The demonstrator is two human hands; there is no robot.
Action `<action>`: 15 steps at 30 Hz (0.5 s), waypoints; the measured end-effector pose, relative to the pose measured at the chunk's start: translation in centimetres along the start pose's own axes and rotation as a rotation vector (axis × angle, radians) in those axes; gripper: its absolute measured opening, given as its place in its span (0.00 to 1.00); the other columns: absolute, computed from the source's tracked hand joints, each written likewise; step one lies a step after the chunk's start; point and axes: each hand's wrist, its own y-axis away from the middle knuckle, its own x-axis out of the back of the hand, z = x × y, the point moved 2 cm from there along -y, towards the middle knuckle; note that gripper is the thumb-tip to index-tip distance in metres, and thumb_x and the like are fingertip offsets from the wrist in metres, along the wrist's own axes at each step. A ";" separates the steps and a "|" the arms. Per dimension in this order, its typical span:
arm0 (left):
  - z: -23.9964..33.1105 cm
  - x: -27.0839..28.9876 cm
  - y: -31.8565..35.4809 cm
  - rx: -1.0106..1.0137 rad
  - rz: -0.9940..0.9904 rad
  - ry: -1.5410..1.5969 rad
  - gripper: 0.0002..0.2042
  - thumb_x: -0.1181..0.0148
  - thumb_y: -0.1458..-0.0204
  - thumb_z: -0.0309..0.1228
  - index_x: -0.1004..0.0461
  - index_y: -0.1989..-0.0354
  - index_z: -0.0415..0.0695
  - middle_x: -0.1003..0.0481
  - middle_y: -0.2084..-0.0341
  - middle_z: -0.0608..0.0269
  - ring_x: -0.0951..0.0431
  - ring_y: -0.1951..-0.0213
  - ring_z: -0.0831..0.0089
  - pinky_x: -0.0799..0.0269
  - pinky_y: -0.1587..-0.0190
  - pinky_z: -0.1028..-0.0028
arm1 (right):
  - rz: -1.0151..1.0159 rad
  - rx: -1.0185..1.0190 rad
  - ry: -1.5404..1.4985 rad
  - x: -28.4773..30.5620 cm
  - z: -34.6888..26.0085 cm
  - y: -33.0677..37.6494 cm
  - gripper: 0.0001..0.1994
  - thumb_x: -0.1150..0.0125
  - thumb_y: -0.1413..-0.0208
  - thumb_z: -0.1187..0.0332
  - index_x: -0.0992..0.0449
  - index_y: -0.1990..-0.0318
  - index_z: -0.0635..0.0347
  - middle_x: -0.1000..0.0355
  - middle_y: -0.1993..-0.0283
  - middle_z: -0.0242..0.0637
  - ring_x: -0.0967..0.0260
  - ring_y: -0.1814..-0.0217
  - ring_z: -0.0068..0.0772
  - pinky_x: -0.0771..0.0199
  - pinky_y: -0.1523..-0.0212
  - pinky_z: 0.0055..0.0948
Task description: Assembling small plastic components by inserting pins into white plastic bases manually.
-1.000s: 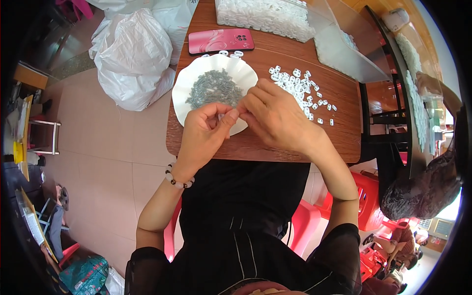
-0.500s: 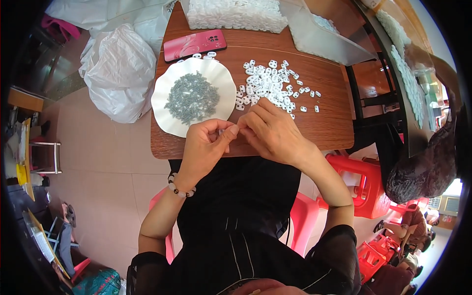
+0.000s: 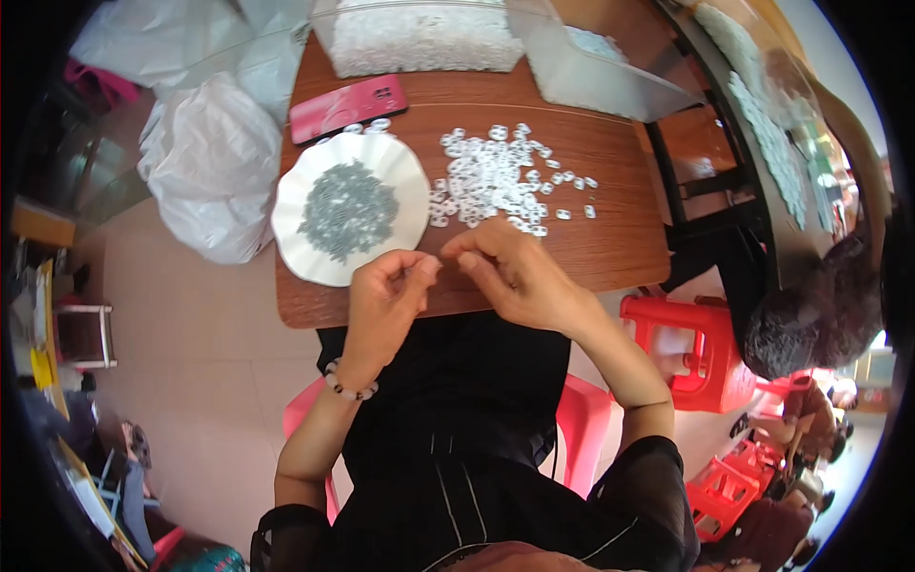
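My left hand (image 3: 389,297) is closed in a pinch just above the table's near edge, thumb against forefinger; whatever lies between them is too small to make out. A beaded bracelet (image 3: 349,386) circles that wrist. Close by on the right, my right hand (image 3: 519,276) has curved fingers, with thumb and forefinger slightly apart and nothing visible between them. Beyond my left hand is a white wavy-rimmed plate (image 3: 412,205) bearing a heap of small grey pin-like pieces (image 3: 348,210). Small white plastic pieces with two holes (image 3: 491,176) lie loose beyond my right hand.
The brown wooden table (image 3: 610,253) also bears a pink phone (image 3: 348,107) and clear bins of white pieces (image 3: 419,40) along its far side. A white sack (image 3: 210,172) stands on the left. Red stools (image 3: 691,353) are on the right, with people farther off.
My hands, whose fingertips met before, have come apart a little. The right thumb and forefinger have spread. The whole view has shifted slightly, moving the table left and down.
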 end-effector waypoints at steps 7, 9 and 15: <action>-0.1 0.1 0.3 0.010 -0.003 0.117 0.09 0.43 0.43 0.30 0.26 0.65 0.35 0.29 0.77 0.69 0.36 0.81 0.87 0.44 0.80 0.86 | -0.014 -0.368 -0.339 -0.5 0.0 0.9 0.09 0.43 0.43 0.74 0.25 0.56 0.65 0.23 0.66 0.36 0.27 0.64 0.18 0.27 0.64 0.20; 0.1 -0.1 0.5 -0.006 -0.009 0.116 0.09 0.43 0.43 0.31 0.26 0.65 0.35 0.29 0.77 0.68 0.36 0.81 0.87 0.44 0.80 0.86 | 0.000 -0.415 -0.307 -0.3 0.2 1.1 0.08 0.42 0.43 0.74 0.25 0.58 0.65 0.23 0.66 0.36 0.28 0.64 0.18 0.27 0.64 0.20; 0.5 -0.8 0.9 -0.003 0.006 0.107 0.09 0.44 0.43 0.29 0.26 0.65 0.34 0.29 0.76 0.68 0.35 0.80 0.86 0.44 0.80 0.86 | 0.192 -0.350 -0.447 -0.9 1.5 2.1 0.04 0.37 0.46 0.72 0.23 0.65 0.63 0.27 0.71 0.25 0.34 0.71 0.11 0.36 0.70 0.14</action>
